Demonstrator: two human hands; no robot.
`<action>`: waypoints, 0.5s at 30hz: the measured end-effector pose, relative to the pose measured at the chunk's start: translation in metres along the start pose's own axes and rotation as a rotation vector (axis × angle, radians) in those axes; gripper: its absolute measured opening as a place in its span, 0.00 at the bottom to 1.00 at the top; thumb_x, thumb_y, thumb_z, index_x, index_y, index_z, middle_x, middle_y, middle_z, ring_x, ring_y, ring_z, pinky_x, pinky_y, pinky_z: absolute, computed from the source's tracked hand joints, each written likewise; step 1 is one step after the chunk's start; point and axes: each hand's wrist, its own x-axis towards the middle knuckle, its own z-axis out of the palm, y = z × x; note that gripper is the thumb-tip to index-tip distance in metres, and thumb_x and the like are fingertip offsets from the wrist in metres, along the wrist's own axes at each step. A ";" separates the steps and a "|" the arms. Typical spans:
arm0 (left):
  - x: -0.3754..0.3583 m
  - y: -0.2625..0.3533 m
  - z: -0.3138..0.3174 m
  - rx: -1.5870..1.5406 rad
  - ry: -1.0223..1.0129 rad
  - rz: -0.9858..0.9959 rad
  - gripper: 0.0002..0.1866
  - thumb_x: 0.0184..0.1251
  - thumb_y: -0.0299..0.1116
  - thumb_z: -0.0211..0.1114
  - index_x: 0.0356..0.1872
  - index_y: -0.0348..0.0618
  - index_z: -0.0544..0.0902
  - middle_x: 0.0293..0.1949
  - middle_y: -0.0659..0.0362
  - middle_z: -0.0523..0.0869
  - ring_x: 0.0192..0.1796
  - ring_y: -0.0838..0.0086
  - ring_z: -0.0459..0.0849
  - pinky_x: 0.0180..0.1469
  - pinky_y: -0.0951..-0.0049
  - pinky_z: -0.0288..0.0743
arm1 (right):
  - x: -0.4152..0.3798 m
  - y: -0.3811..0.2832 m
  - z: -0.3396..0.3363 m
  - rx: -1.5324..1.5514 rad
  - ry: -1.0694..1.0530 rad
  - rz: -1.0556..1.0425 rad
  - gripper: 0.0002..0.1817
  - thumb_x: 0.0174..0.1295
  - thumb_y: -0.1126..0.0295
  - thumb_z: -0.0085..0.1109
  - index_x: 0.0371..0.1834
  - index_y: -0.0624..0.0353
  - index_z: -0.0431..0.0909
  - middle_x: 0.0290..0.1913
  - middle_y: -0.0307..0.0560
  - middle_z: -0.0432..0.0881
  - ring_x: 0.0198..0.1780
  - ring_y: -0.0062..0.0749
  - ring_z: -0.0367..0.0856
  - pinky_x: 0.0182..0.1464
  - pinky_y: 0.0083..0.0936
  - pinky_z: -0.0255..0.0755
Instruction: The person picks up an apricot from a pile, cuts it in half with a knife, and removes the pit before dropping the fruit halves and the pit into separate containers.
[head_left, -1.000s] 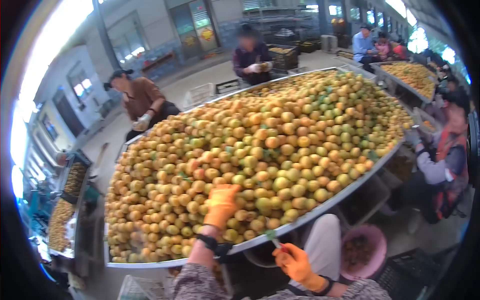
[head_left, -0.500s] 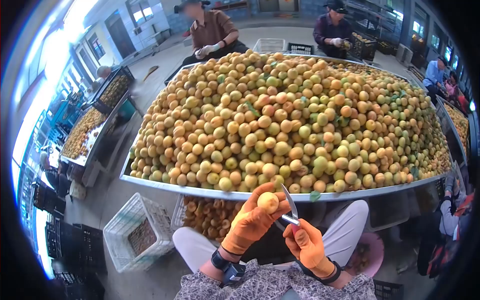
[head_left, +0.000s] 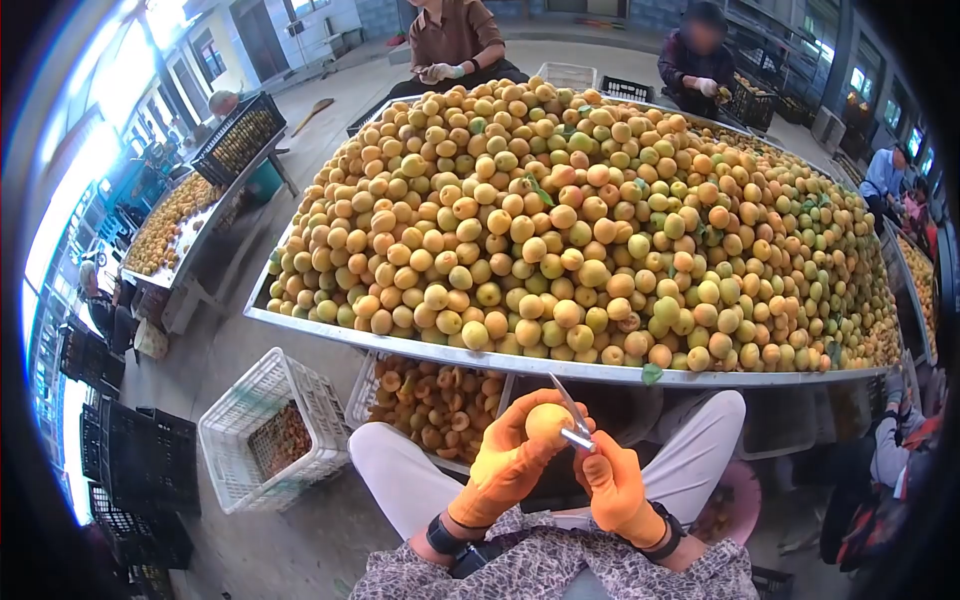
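In orange gloves, both hands are close together above my lap. My left hand [head_left: 497, 472] is closed around a pale yellow apricot [head_left: 543, 421], fingers curled behind it. The knife [head_left: 571, 404], with a curved metal blade, is gripped by my right hand [head_left: 620, 492]. Its blade lies right against the right side of the apricot and points up and away from me; my fist hides the handle. Just beyond the hands runs the metal rim of a wide table [head_left: 430, 352], heaped with a large pile of apricots [head_left: 560, 240], some with green leaves.
Under the table edge a crate holds halved apricots [head_left: 440, 405]. A white plastic crate [head_left: 325, 455] with some contents stands left of my knee, a pink basin [head_left: 745, 500] at the right. Two people [head_left: 455, 40] sit across the table. Black crates [head_left: 150, 460] are stacked far left.
My hands have come together: the knife blade, apart from the apricot before, now meets its side. The view has shifted slightly, so the pile appears higher.
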 end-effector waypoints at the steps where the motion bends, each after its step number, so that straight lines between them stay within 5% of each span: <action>1: -0.002 -0.001 0.000 -0.004 0.000 0.017 0.32 0.63 0.37 0.72 0.64 0.36 0.68 0.58 0.46 0.78 0.62 0.58 0.78 0.68 0.60 0.70 | -0.001 0.002 0.001 -0.024 0.006 -0.024 0.30 0.70 0.40 0.47 0.39 0.63 0.72 0.23 0.31 0.68 0.22 0.12 0.61 0.23 0.15 0.53; 6: -0.007 -0.004 0.000 0.042 -0.005 0.070 0.31 0.62 0.34 0.73 0.63 0.36 0.69 0.56 0.45 0.79 0.59 0.54 0.81 0.63 0.56 0.75 | -0.006 0.016 -0.002 -0.089 -0.026 -0.015 0.22 0.74 0.51 0.47 0.44 0.63 0.73 0.22 0.46 0.68 0.23 0.30 0.65 0.27 0.26 0.62; 10: -0.002 -0.006 -0.013 0.198 -0.049 0.137 0.36 0.58 0.41 0.76 0.62 0.33 0.70 0.55 0.46 0.80 0.59 0.57 0.81 0.61 0.61 0.76 | -0.004 0.026 -0.007 -0.095 -0.040 -0.029 0.21 0.74 0.52 0.47 0.40 0.63 0.72 0.19 0.40 0.66 0.20 0.25 0.61 0.25 0.23 0.58; 12: 0.002 -0.003 -0.021 0.341 -0.036 0.097 0.34 0.57 0.41 0.77 0.60 0.35 0.73 0.51 0.56 0.80 0.53 0.75 0.79 0.56 0.76 0.74 | 0.000 0.019 -0.007 0.125 -0.078 0.149 0.21 0.74 0.52 0.49 0.37 0.62 0.72 0.20 0.33 0.67 0.21 0.18 0.61 0.24 0.18 0.54; 15: 0.012 0.006 -0.029 0.408 -0.089 0.033 0.33 0.56 0.39 0.78 0.60 0.35 0.74 0.50 0.60 0.80 0.50 0.79 0.78 0.52 0.79 0.75 | 0.012 0.015 -0.029 0.413 -0.200 0.457 0.25 0.73 0.46 0.46 0.30 0.57 0.68 0.19 0.28 0.61 0.17 0.12 0.54 0.19 0.15 0.46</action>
